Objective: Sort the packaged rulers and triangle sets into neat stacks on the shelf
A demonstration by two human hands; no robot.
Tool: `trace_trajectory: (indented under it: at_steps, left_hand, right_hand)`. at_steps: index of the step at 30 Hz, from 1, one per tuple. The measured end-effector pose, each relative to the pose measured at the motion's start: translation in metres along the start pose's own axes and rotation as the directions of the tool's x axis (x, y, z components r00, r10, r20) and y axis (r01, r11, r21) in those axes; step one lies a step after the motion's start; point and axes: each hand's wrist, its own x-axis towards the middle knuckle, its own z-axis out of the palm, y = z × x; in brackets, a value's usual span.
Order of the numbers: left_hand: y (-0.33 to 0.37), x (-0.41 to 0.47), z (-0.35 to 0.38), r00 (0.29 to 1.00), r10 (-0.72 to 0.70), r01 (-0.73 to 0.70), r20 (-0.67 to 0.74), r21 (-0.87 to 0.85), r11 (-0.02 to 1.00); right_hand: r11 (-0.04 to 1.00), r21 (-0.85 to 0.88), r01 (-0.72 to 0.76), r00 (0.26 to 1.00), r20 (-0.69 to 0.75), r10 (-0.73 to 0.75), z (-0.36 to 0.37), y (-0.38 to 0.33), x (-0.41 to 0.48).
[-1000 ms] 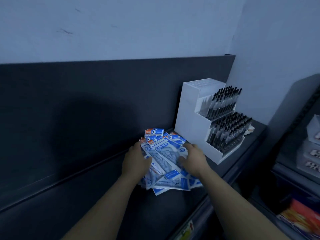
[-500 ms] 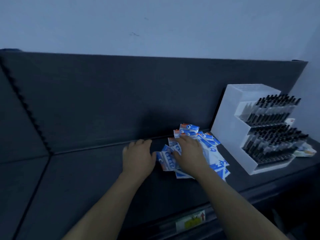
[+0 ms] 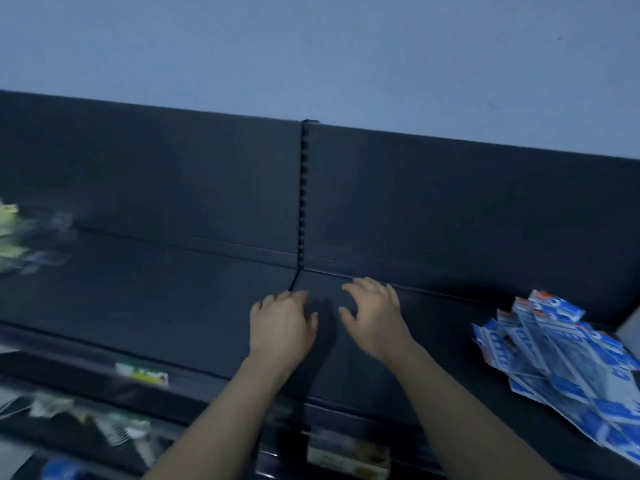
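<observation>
The person's left hand [image 3: 282, 327] and right hand [image 3: 375, 320] are reaching out side by side, palms down, over the dark grey metal shelf [image 3: 156, 306], close to the seam where two shelf boards are meeting. Both grips are lying open: the fingers are spreading loosely, a little bent, and neither hand is holding anything. A shadow is falling on the shelf between the two hands. Whether the fingertips are touching the board, I cannot tell.

The loose pile of blue-and-white packaged rulers and triangle sets [image 3: 561, 362] is lying on the same shelf, well off to the right of the right hand and apart from both hands. The packs are overlapping at mixed angles, with red-and-white header cards showing at the far end, and the pile is running out of view at the right edge.

Behind the hands a dark back panel [image 3: 450, 209] is rising from the shelf, and a black slotted upright post [image 3: 304, 188] is standing at its join, in line with the gap between the hands. A pale blue-grey wall [image 3: 311, 46] is filling the top. At the shelf's far left, some yellowish-green packs [image 3: 10, 233] are showing, too blurred to make out. A yellow-and-green price label [image 3: 142, 373] is sitting on the front rail, left of the left forearm, and blurred goods [image 3: 117, 431] are lying on a lower shelf.
</observation>
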Motion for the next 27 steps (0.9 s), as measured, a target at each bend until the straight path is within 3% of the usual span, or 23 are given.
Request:
trace_trajectory:
  at_steps: [9, 17, 22, 27]
  left_hand:
    - [-0.168, -0.01, -0.067, 0.974, -0.214, 0.22, -0.067, 0.083, 0.972]
    - [-0.324, -0.017, -0.127, 0.944, -0.318, 0.327, -0.083, 0.133, 0.936]
    - [-0.404, -0.023, -0.149, 0.909, -0.41, 0.415, -0.07, 0.214, 0.884]
    - [-0.459, -0.013, -0.155, 0.88, -0.472, 0.475, -0.055, 0.147, 0.868]
  right_hand:
    - [0.976, 0.076, 0.203, 0.975, 0.072, -0.208, 0.067, -0.17, 0.056]
    - [0.948, 0.15, 0.281, 0.949, 0.102, -0.298, 0.13, -0.322, 0.099]
    - [0.941, 0.162, 0.298, 0.936, 0.142, -0.321, 0.169, -0.386, 0.121]
    - [0.935, 0.164, 0.315, 0.922, 0.183, -0.342, 0.201, -0.424, 0.146]
